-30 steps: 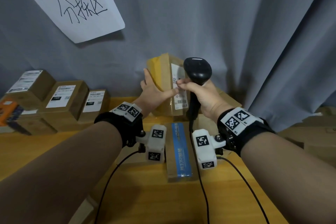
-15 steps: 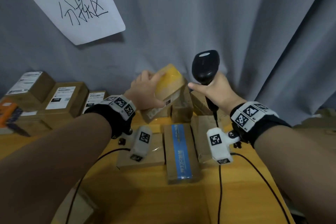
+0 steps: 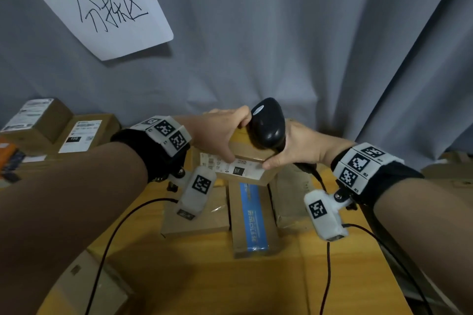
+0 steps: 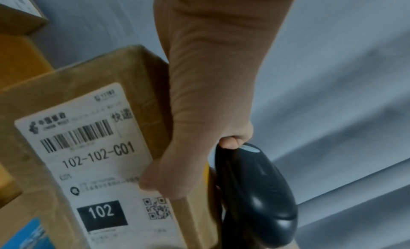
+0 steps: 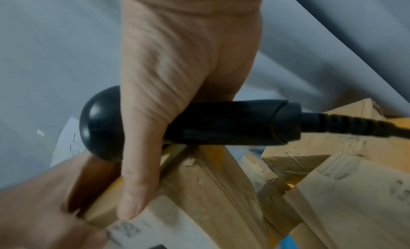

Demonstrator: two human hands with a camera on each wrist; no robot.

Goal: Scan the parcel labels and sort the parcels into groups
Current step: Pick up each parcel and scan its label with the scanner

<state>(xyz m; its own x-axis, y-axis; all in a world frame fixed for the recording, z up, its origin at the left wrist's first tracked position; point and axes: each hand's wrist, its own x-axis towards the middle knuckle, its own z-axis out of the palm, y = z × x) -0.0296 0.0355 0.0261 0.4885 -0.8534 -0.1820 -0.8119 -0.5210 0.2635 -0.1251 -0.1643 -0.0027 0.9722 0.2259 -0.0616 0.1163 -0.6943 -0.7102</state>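
A small brown cardboard parcel (image 3: 247, 161) with a white label (image 4: 95, 165) reading 102-102-C01 is held above the table's middle. My left hand (image 3: 217, 133) grips it from the left, thumb on the label and fingers over the top. My right hand (image 3: 294, 148) holds the black barcode scanner (image 3: 267, 123) by its handle (image 5: 221, 124), and its thumb (image 5: 137, 182) presses on the parcel's near edge. The scanner's head lies over the parcel's top. Both hands meet at this parcel.
Below the hands lie flat cardboard parcels (image 3: 197, 215), one with a blue tape stripe (image 3: 253, 217), on a wooden table (image 3: 217, 284). Labelled boxes (image 3: 82, 133) are stacked at the far left. More boxes (image 5: 343, 191) sit at the right. A grey curtain with a handwritten paper sign (image 3: 107, 5) hangs behind.
The left hand has turned the parcel so its label faces down towards me. The right hand with the scanner came in and now touches the parcel; the hands were apart half a second ago.
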